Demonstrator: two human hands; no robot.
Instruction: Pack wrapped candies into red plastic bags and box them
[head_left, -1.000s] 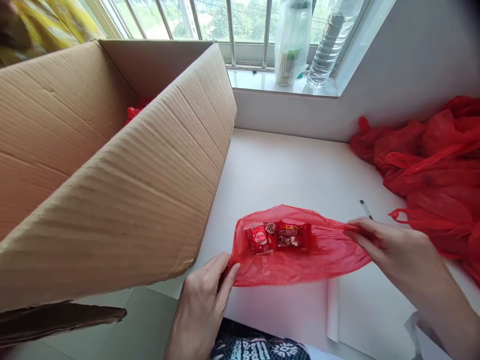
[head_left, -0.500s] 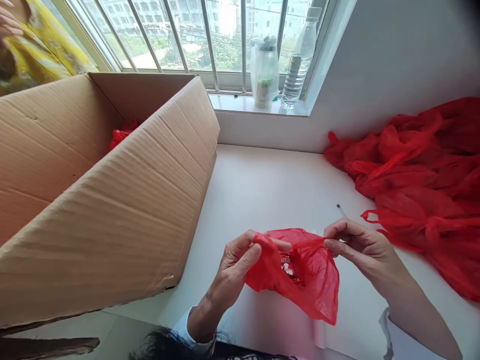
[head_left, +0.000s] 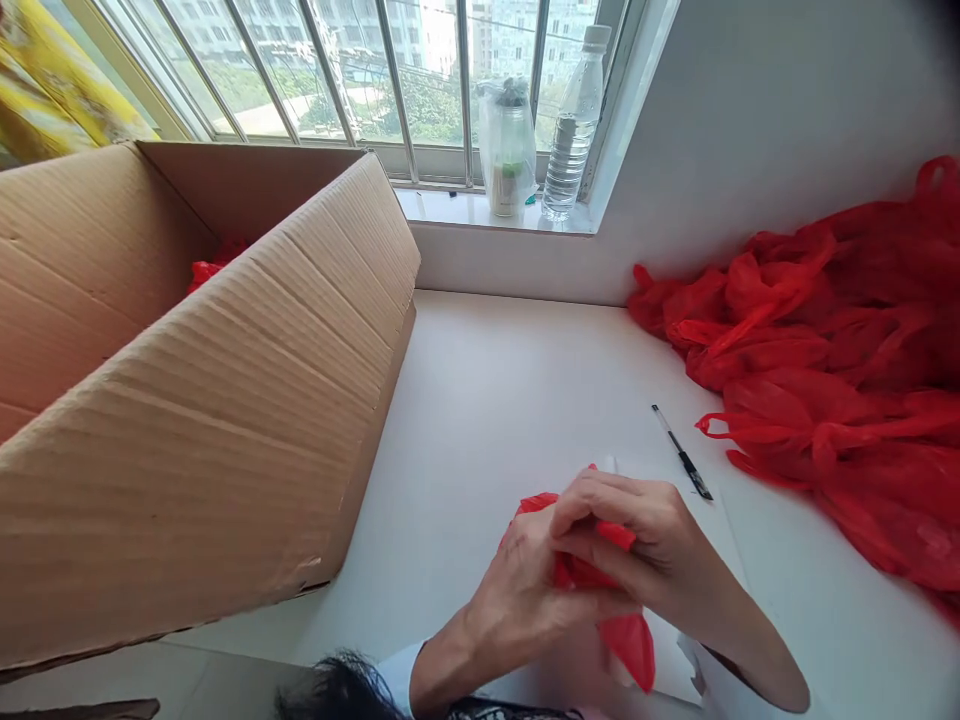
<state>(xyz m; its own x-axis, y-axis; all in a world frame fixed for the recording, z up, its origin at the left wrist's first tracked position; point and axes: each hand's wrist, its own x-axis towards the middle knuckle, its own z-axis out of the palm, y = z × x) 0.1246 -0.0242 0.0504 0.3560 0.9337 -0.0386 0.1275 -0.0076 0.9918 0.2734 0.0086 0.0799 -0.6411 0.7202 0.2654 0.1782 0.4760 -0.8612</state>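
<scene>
Between my two hands is a thin red plastic bag (head_left: 628, 645), bunched up, with one corner hanging below the fingers. My left hand (head_left: 534, 575) is wrapped round the bag from the left, its back toward me. From the right, my right hand (head_left: 637, 525) pinches the bag's gathered upper part, its fingertips meeting the left hand. The fingers hide most of the bag, and the wrapped packet inside it is out of sight. A black-and-clear pen (head_left: 684, 456) lies on the white table (head_left: 480, 400) just beyond my right hand.
A large open cardboard box (head_left: 247, 420) fills the left, with some red plastic (head_left: 206, 272) inside. A heap of red plastic bags (head_left: 825, 350) lies on the right. On the sill stand a clear bottle (head_left: 574, 130) and a bagged jar (head_left: 508, 150). A person's yellow clothing (head_left: 60, 85) shows upper left.
My hands have come together, and the bag, spread open before with a wrapped packet showing, is now gathered between them. The right hand moved left, uncovering the pen.
</scene>
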